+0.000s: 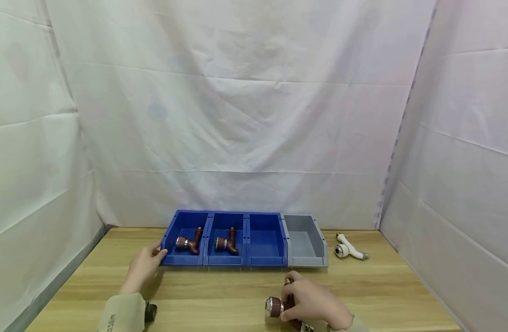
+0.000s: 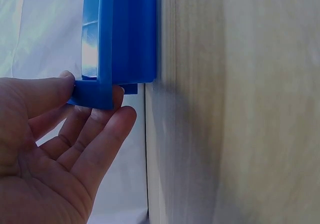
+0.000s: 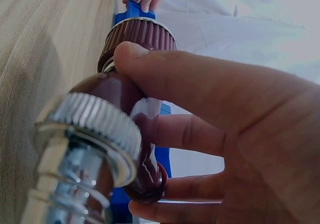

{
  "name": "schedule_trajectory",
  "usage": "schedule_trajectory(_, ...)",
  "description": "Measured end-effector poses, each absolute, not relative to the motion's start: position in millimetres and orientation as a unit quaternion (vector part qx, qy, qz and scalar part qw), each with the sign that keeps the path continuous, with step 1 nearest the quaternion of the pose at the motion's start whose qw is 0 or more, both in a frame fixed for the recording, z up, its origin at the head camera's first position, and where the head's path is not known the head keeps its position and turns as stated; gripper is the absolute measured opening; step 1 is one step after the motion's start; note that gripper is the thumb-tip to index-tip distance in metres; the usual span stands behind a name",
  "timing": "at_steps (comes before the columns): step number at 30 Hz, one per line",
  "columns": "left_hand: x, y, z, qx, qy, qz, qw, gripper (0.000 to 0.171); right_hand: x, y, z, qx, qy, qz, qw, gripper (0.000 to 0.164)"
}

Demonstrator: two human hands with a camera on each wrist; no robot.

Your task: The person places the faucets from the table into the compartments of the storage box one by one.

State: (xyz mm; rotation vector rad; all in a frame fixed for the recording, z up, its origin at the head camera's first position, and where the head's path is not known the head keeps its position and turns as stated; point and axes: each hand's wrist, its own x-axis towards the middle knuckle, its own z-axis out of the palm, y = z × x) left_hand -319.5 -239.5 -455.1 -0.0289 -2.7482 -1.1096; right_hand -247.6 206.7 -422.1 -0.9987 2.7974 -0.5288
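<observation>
My left hand (image 1: 144,265) pinches the front left corner of the leftmost blue bin (image 2: 102,91), thumb on one side of the rim and fingertips on the other. In my right hand (image 1: 308,297) is a dark red-brown faucet (image 3: 112,91) with a ribbed knob and a chrome threaded end, gripped between thumb and fingers over the table in front of the bins. A similar brown faucet (image 1: 193,242) lies in the leftmost blue bin, and another brown faucet (image 1: 228,243) in the second blue bin (image 1: 225,219).
A third blue bin (image 1: 265,240) and a grey bin (image 1: 305,242) complete the joined row, with nothing inside. Right of the row, a white faucet (image 1: 351,248) lies on the wooden table (image 1: 204,295). White cloth (image 1: 237,115) hangs behind and at both sides.
</observation>
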Motion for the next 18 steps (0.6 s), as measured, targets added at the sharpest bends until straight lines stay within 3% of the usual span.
schedule_trajectory(18, -317.9, -239.0, -453.8, -0.009, -0.923, -0.374, 0.087, 0.047, -250.3, 207.3, -426.5, -0.327, 0.926, -0.182, 0.058, 0.019)
